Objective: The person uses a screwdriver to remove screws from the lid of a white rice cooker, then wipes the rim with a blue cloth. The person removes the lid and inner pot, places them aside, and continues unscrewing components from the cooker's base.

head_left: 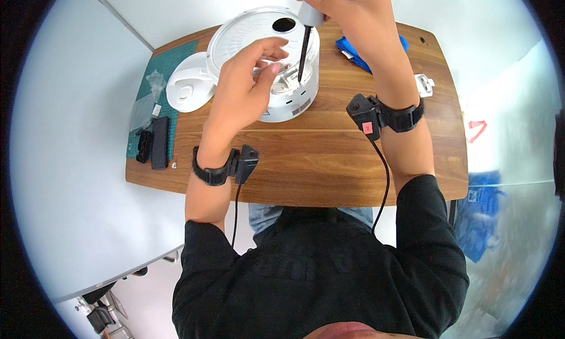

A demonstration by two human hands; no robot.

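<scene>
The white cooker (276, 62) sits near the back of the wooden table (329, 156), and the tip of the screwdriver (305, 41) points down into its side. The right hand (347, 15) is wrapped tight around the screwdriver's handle, while the left hand (247, 83) curls on the cooker with fingers pinched close to the tip. If the tip slips off, it could poke those fingers, because they sit so near.

Bright, even light; blurred, curved fisheye rim
</scene>
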